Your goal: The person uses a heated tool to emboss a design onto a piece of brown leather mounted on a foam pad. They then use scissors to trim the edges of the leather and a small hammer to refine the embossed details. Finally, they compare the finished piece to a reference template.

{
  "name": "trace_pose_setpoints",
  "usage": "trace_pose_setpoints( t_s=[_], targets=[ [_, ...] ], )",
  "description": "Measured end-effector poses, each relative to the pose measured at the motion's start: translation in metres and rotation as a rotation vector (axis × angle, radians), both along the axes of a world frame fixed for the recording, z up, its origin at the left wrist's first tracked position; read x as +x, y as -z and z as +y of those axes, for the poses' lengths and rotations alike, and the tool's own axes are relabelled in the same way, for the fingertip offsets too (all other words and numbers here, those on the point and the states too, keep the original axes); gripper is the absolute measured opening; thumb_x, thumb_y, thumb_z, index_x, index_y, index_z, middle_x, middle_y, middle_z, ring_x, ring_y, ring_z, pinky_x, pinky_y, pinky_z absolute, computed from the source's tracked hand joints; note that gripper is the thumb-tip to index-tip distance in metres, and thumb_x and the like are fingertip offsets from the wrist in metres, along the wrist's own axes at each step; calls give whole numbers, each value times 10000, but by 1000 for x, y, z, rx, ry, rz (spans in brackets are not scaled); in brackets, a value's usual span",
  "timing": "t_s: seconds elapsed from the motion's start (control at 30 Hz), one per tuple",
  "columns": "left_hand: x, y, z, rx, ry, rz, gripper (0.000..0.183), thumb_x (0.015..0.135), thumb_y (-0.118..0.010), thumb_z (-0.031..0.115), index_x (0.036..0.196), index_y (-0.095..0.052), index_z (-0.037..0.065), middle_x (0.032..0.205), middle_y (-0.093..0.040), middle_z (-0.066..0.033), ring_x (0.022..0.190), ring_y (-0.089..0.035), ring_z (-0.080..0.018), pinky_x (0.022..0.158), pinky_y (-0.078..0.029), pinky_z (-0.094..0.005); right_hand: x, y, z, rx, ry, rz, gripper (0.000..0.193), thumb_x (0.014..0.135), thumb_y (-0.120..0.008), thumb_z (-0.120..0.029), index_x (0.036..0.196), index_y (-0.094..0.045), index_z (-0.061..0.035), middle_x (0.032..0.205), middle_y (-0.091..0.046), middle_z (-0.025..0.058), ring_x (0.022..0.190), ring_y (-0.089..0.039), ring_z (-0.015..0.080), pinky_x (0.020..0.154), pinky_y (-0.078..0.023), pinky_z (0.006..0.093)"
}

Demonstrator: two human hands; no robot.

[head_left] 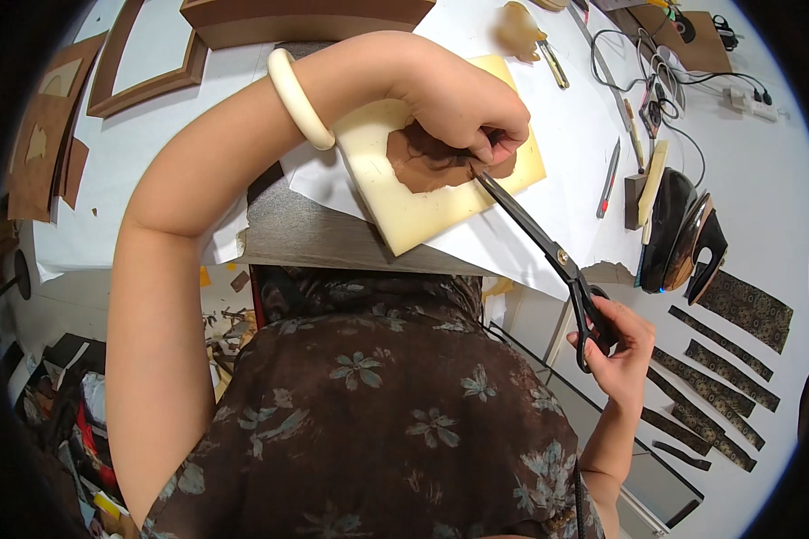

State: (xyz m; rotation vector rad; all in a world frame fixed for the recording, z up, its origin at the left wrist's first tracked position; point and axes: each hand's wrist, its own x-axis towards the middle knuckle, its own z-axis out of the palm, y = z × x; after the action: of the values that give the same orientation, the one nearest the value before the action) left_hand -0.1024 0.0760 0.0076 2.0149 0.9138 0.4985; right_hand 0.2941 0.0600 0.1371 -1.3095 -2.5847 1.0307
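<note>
A brown, leather-like piece (422, 171) with a rounded outline lies on a pale yellow foam pad (395, 225). Over its upper right part bends my left hand (481, 108), thumb and fingers pinched together at the brown material; my palm and wrist cover some of it. My right hand (625, 346), at the lower right beyond the table edge, grips the black handles of a long pair of scissors (562, 258). The blades slant up to the left, nearly together, and their tips touch the brown piece just below my left fingertips.
Brown frames (108, 94) and a brown box (306, 20) stand at the far left. On the right lie a utility knife (555, 65), a slim red-and-grey cutter (609, 180), a black iron-like tool (670, 225), cables (656, 81) and several dark patterned strips (719, 377). White paper covers much of the table.
</note>
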Motion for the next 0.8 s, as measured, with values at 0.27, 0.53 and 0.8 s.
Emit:
trace_pose_setpoints(
  t_s=[0.27, 0.53, 0.8],
  targets=[
    [1, 1, 0, -23, -15, -1, 110, 960, -707, 34, 903, -613, 22, 990, -656, -115, 1028, -611, -311, 923, -511, -417, -5, 1, 0, 32, -24, -15, 436, 785, -849, -120, 1144, -752, 107, 868, -751, 122, 783, -697, 165, 731, -557, 288],
    [0, 7, 4, 6, 2, -12, 115, 961, -700, 31, 901, -602, 14, 994, -655, -129, 1019, -610, -330, 919, -508, -426, -6, 1, 1, 14, -21, -19, 422, 796, -826, -101, 1157, -753, 106, 872, -751, 136, 784, -708, 176, 742, -562, 285],
    [-4, 5, -1, -2, 10, -28, 120, 966, -689, 31, 929, -577, 18, 1004, -639, -132, 997, -598, -335, 916, -502, -434, 2, 3, 4, 38, -74, 36, 391, 795, -833, -32, 1154, -756, 100, 876, -753, 132, 806, -726, 174, 755, -573, 288]
  ],
)
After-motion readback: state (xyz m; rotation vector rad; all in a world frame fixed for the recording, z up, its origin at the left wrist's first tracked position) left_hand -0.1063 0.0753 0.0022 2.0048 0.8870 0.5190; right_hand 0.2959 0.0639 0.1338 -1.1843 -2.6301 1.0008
